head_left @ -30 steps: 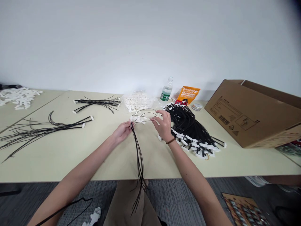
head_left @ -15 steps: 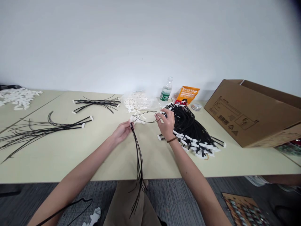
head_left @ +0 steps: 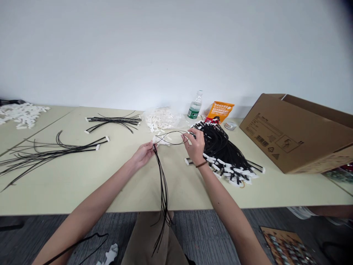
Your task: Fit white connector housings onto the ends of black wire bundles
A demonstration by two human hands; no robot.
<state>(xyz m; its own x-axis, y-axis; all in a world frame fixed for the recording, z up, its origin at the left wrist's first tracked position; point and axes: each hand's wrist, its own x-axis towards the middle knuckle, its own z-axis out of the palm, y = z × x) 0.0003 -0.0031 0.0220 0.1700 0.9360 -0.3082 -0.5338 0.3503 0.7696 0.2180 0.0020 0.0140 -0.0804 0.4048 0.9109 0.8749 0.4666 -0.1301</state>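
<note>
My left hand (head_left: 143, 155) is pinched around a bunch of thin black wires (head_left: 163, 191), which hang down past the table's front edge towards my lap. A thin black wire loop (head_left: 169, 138) runs from that hand to the fingers of my right hand (head_left: 196, 146). My right hand seems to pinch the loop and sits against the near side of a large heap of black wires with white connectors (head_left: 223, 154). A few white connector pieces (head_left: 160, 140) lie just beneath the loop.
Farther left lie two loose bundles of black wires (head_left: 114, 123) (head_left: 52, 152), and a heap of white connectors (head_left: 22, 115) sits at the far left. At the back are a bag of white connectors (head_left: 161, 119), a water bottle (head_left: 195, 106) and an orange packet (head_left: 220, 111). A cardboard box (head_left: 292, 134) lies tilted at the right.
My right hand has shifted slightly right towards the heap, drawing the wire loop flatter and longer. My left hand has stayed nearly still.
</note>
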